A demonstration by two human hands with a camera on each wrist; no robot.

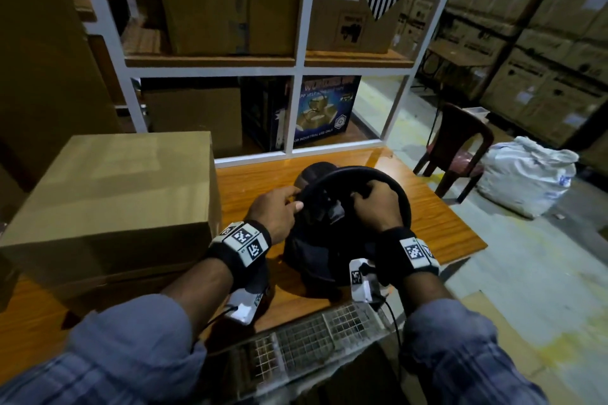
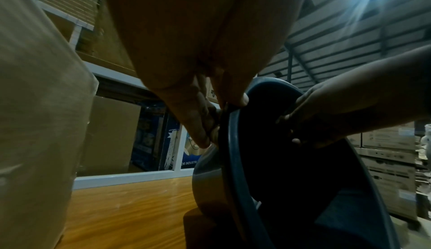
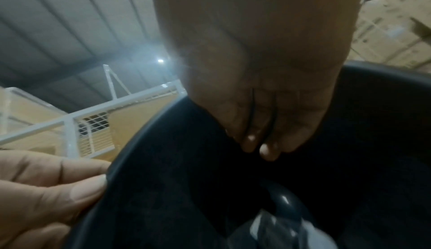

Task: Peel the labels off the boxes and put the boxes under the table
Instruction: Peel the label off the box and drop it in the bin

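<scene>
A large plain cardboard box (image 1: 118, 207) stands on the left of the wooden table (image 1: 434, 227), with a paler rectangular patch on its top. To the right of the box, both hands hold a dark round bin (image 1: 345, 240) that is tilted on the table. My left hand (image 1: 279, 210) pinches the bin's left rim (image 2: 229, 142) between thumb and fingers (image 2: 235, 96). My right hand (image 1: 375, 204) is curled over the far right rim, its fingers (image 3: 263, 138) reaching down inside the bin (image 3: 163, 188). Something pale and crumpled (image 3: 279, 231) lies at the bottom.
A white shelf rack (image 1: 296, 69) full of cardboard boxes stands right behind the table. On the floor to the right are a brown chair (image 1: 457, 145) and a white sack (image 1: 526, 174). A wire mesh tray (image 1: 312, 335) lies at the table's near edge.
</scene>
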